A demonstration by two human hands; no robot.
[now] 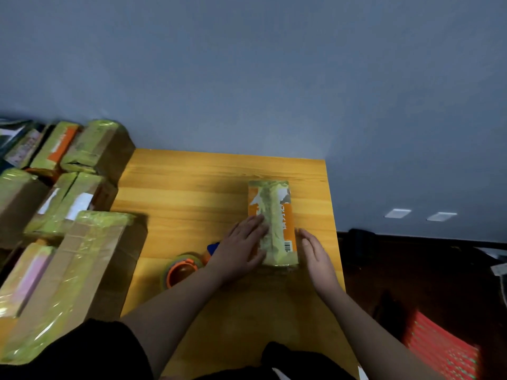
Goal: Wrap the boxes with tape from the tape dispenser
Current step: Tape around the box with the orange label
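One orange box is lying near the desk's right edge, already banded lengthwise in yellowish tape, with several taped boxes piled past the left edge, so the task appears well advanced. Left hand is pressing flat and open on its top, right hand is lying straight-fingered against its side, and the tape dispenser is sitting idle just beside the left wrist.

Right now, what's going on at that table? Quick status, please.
Left hand flat on orange box, right hand open beside it. Tape already along box top. Tape dispenser idle, left of box. Nothing blocking.
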